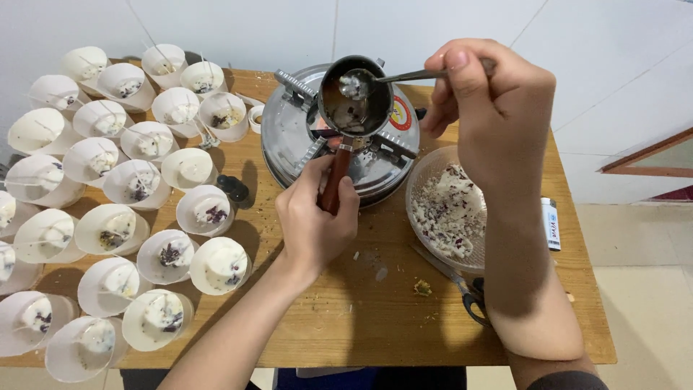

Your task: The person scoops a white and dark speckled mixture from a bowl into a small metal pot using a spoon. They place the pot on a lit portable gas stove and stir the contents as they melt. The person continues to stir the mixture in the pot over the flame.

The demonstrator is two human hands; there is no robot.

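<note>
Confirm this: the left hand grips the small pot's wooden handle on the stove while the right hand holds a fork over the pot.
Not quite. The head view shows the right hand holding a spoon, not a fork, over the small pot. The left hand does grip the wooden handle on the stove.

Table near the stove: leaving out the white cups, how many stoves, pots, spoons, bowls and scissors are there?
stove: 1
pot: 1
spoon: 1
bowl: 1
scissors: 1
Total: 5

pot (355, 97) on stove (289, 137), cups (137, 184) left
</note>
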